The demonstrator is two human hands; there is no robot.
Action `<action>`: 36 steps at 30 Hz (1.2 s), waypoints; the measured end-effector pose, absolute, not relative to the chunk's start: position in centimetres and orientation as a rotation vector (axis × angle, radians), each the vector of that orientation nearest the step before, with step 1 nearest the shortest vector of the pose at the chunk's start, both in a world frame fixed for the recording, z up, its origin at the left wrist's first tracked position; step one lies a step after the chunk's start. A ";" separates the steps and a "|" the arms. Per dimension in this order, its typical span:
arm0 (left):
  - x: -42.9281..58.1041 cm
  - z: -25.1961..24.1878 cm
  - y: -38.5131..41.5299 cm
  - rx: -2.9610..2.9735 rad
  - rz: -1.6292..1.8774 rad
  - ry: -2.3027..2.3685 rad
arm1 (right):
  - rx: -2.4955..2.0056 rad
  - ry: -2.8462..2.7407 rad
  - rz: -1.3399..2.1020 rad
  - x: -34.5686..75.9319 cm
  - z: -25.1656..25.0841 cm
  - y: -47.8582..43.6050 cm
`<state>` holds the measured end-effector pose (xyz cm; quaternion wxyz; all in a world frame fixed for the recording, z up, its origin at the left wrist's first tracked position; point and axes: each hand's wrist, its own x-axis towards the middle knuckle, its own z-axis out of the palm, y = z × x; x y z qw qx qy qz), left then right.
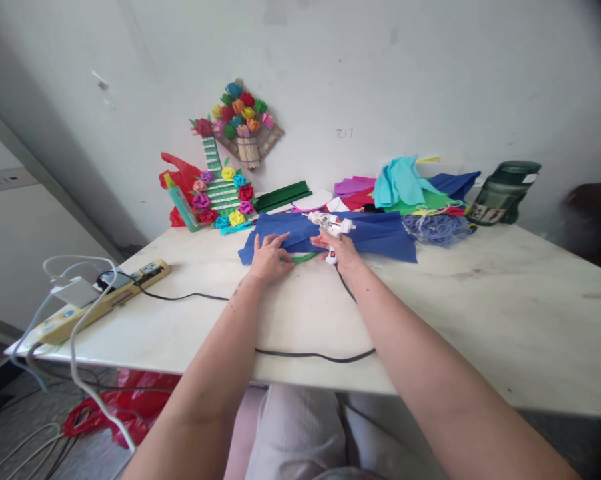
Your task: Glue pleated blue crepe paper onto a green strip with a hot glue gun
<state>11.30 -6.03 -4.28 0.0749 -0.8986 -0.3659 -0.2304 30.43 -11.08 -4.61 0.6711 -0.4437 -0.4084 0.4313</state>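
In my right hand (344, 253) is a white hot glue gun (334, 227), gripped by its handle, with its nozzle tilted toward the upper left. My left hand (270, 259) rests with fingers stretched over the near edge of a dark blue sheet (380, 237), which looks like cloth or crepe paper. A thin green curved strip (306, 257) shows between the two hands at the sheet's edge; its ends are hidden by my fingers. The gun's black cord (315, 355) loops over the tabletop.
At left lies a yellow power strip (105, 300) with plugs and cables. Behind it stand a green glue bottle (183, 205) and a flower-decorated craft piece (220, 180). Coloured sheets (403, 187), blue stringy material (438, 229) and a dark bottle (503, 193) sit at the back right.
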 end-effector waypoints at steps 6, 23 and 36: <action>11.3 -4.7 -5.7 -2.695 -0.693 -1.081 | -1.020 -0.931 0.975 30.3 -4.6 -11.2; 10.2 -3.5 -5.4 -2.828 -0.727 -1.061 | -0.995 -0.873 0.996 30.1 -4.4 -11.3; 10.8 -3.6 -4.7 -2.553 -0.754 -0.772 | -0.993 -0.858 0.988 30.0 -4.6 -11.2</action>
